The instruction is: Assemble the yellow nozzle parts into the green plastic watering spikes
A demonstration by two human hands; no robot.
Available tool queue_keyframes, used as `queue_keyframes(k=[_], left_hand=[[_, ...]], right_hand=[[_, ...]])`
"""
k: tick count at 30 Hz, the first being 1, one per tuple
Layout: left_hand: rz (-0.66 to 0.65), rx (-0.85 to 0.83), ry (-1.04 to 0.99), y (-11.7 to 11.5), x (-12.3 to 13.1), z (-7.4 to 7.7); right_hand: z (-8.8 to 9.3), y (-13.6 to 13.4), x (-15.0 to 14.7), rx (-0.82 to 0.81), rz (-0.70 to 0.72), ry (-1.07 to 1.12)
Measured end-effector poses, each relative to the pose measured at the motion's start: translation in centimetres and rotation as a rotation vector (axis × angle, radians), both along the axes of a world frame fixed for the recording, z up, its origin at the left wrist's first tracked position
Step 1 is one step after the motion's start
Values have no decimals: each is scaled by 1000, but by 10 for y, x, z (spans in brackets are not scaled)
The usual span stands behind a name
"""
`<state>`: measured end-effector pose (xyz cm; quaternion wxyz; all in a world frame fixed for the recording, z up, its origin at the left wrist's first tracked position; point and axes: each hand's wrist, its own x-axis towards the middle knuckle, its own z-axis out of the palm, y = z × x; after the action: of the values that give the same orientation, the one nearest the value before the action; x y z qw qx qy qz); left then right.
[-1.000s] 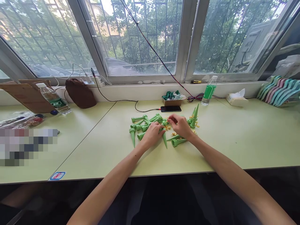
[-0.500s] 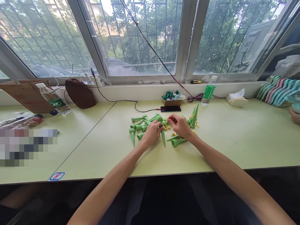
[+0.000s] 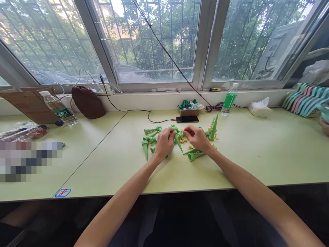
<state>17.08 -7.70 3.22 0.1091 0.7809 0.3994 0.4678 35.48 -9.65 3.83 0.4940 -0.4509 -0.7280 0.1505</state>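
Observation:
My left hand (image 3: 165,142) is closed, thumb and fingers pinching the wide end of a green plastic spike (image 3: 178,142) whose point slants down toward me. Just right of it, my right hand (image 3: 197,138) is closed in a pinch; what sits between its fingertips is too small to make out. Around both hands lie several more hollow green cone spikes, among them one (image 3: 145,149) at the left and one (image 3: 195,156) below my right hand. Small yellow plastic pieces (image 3: 183,140) are scattered between the hands. A taller green spike (image 3: 214,127) stands point up at the right.
Behind the pile lie a phone (image 3: 187,119) on a cable and a small box (image 3: 189,112) with green stuff. A water bottle (image 3: 228,100), tissue pack (image 3: 260,107) and hangers (image 3: 305,99) stand right; another bottle (image 3: 58,109) and a brown bag (image 3: 87,102) left.
My left hand has turned and shifted slightly up, and the green spike at its fingers has risen and tilted with it. My right hand has hardly moved.

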Motion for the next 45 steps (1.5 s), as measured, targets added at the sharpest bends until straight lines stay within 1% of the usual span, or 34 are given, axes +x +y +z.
queue_keyframes(k=[13, 29, 45], left_hand=[[-42, -10, -39, 0, 2, -2], [-61, -3, -42, -2, 3, -2], [-33, 41, -17, -2, 3, -3]], right_hand=[[0, -1, -2, -78, 110, 92], [0, -2, -4, -106, 129, 107], [-7, 2, -5, -112, 150, 71]])
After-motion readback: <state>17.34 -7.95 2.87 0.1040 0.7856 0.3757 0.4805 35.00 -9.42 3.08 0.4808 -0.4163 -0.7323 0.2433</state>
